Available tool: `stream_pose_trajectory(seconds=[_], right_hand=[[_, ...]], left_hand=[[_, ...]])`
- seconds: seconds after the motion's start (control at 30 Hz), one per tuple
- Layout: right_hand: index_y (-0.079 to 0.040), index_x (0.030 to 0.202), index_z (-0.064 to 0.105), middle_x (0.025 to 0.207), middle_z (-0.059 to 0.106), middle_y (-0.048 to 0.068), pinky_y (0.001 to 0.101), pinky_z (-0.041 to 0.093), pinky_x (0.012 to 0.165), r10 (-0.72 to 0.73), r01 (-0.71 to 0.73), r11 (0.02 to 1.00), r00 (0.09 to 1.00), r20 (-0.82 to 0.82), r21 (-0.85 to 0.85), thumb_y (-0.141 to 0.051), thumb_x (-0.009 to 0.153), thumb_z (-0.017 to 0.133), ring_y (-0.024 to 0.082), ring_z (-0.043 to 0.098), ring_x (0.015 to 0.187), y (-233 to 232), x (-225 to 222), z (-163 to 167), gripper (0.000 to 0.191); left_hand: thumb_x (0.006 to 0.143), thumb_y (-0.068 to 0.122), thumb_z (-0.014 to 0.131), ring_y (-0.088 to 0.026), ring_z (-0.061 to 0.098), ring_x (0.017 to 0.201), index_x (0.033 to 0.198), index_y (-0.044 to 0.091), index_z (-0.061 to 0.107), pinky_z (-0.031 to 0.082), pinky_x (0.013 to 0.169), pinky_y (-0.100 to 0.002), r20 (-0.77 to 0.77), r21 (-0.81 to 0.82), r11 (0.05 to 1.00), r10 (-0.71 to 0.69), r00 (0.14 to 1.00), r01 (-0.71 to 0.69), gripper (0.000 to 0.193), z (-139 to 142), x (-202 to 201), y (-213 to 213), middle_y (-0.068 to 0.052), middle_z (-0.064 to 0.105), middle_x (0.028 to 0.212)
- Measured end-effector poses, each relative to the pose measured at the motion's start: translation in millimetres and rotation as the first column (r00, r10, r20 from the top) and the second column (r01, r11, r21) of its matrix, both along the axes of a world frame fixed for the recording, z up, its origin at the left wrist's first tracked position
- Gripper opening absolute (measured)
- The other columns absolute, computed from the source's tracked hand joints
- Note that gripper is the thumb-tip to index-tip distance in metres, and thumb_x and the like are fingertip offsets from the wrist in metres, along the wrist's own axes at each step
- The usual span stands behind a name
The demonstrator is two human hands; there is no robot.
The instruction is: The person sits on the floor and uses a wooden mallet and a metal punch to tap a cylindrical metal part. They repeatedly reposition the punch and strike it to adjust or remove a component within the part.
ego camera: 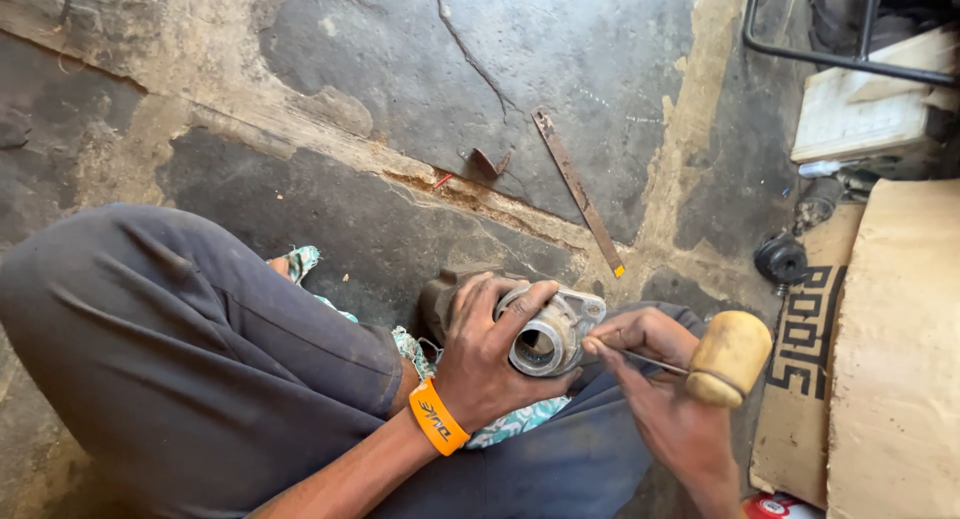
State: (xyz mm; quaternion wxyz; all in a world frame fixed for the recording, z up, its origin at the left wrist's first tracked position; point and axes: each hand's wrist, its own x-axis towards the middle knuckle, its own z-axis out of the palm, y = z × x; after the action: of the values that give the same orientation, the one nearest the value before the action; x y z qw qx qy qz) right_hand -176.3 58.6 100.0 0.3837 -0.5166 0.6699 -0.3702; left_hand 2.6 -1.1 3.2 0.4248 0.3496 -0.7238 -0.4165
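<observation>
My left hand [487,354], with an orange band on its wrist, wraps around a grey metal housing [556,322] with a round bore, held over my lap. My right hand [655,379] grips a tool with a thin metal shaft and a rounded wooden handle [730,358]. The shaft's tip touches the housing's rim by the bore. Behind the housing, a darker metal part [447,287] pokes out past my left fingers.
I sit on a stained, cracked concrete floor. A rusty flat metal strip [578,189] and a small bent scrap [489,163] lie ahead. Cardboard sheets [890,359], a black round part [781,259], a white block [865,114] and a black metal frame [850,61] crowd the right.
</observation>
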Motion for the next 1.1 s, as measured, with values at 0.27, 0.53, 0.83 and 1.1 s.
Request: stream_pose_trajectory(seconds=[0.27,0.53,0.83,1.1], right_hand=[[0.005,0.097,0.070,0.095,0.075,0.010,0.0273,0.060,0.081,-0.097,0.109,0.983,0.991,-0.089,0.148,0.001,0.089,0.071,0.013,0.071,0.089,-6.3,-3.1,8.6,0.008],[-0.003,0.095,0.069,0.082,0.077,0.005,0.0302,0.061,0.063,0.165,0.006,0.933,0.882,-0.442,0.360,-0.011,0.082,0.076,0.014,0.076,0.077,-34.8,12.0,43.6,0.017],[-0.015,0.105,0.065,0.084,0.070,0.011,0.0472,0.053,0.063,0.492,-0.229,0.869,0.503,-0.710,0.439,-0.024,0.086,0.070,0.035,0.068,0.074,-54.1,25.5,53.4,0.021],[0.002,0.090,0.071,0.081,0.068,0.013,0.0351,0.050,0.069,-0.034,0.098,0.984,0.925,-0.378,0.150,0.002,0.086,0.075,0.023,0.060,0.077,-14.7,-15.6,11.9,0.006]], left_hand=[[0.067,0.042,0.092,-0.038,0.059,0.119,0.144,0.013,0.056,0.037,0.116,-0.059,0.012,0.005,1.000,0.010,1.000,-0.010,0.090,-0.8,-1.4,1.7,-0.018,0.060,0.118],[0.071,0.042,0.091,-0.037,0.060,0.115,0.143,0.013,0.056,0.038,0.114,-0.060,-0.012,-0.007,1.000,0.026,1.000,-0.026,0.085,0.7,-2.2,1.8,-0.017,0.059,0.114],[0.071,0.042,0.090,-0.037,0.060,0.114,0.145,0.015,0.056,0.036,0.114,-0.060,-0.011,-0.010,1.000,0.015,1.000,-0.015,0.086,-0.8,-3.4,2.4,-0.016,0.061,0.116],[0.071,0.046,0.090,-0.037,0.059,0.116,0.144,0.014,0.057,0.039,0.114,-0.056,0.009,-0.041,0.998,0.045,0.999,-0.045,0.086,-0.8,-2.1,2.1,-0.016,0.060,0.117]])
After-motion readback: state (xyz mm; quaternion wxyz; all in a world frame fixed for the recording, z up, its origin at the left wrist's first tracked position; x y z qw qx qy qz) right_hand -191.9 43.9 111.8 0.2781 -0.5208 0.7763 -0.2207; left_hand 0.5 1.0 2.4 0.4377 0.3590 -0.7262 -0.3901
